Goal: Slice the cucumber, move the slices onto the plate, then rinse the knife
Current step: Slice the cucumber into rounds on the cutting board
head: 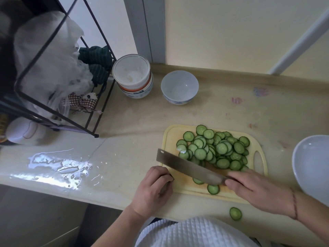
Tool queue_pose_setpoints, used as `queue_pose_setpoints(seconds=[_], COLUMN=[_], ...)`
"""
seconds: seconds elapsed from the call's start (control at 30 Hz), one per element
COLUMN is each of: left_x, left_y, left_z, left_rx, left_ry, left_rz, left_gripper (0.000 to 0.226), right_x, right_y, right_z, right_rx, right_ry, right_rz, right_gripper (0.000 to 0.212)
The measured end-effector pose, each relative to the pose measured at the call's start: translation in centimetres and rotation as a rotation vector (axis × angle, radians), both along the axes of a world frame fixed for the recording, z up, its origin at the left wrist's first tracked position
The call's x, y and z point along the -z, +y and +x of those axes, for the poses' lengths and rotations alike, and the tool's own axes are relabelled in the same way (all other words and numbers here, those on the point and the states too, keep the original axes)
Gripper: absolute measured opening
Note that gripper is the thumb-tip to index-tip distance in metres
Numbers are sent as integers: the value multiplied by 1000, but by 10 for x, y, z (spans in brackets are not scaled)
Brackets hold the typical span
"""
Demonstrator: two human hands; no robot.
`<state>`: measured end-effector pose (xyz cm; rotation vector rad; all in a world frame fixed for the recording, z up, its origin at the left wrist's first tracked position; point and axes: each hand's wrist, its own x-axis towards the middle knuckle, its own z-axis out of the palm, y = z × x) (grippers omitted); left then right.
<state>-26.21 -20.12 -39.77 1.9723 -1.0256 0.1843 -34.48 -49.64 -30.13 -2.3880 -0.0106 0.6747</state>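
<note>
White waffle-knit fabric (194,232) is sitting closest, right under your arms. Your right hand (256,191) is wrapping the handle of the knife (188,167), keeping the blade low on the cutting board (170,138), probably for scooping. Your left hand (153,191) is resting curled at the board's left corner; can't tell if it's pinching anything. Cucumber slices (220,148) are piling up mid-board, one stray slice (235,213) lying on the tabletop (128,139). That plate (313,163) is waiting just right of the board.
</note>
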Motion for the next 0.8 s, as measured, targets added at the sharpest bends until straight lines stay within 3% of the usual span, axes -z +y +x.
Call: queue_pose_setpoints(seconds=[0.2,0.33,0.57,0.8], left_x=[2,4,4,4], left_y=[3,3,3,2], left_z=[-2,-1,-1,-1], left_rx=[32,20,18,21], left_ry=[-15,5,15,3], left_rz=[13,9,21,27], left_gripper=[13,13,16,14], right_x=[-7,2,9,12], right_y=[-22,-34,-42,-52], right_z=[-24,-33,-37,-17], right_rx=[14,-5,-3,7], right_ry=[116,161,143,103], right_rz=[-26,15,-90,-61], right_gripper=[63,57,55,75])
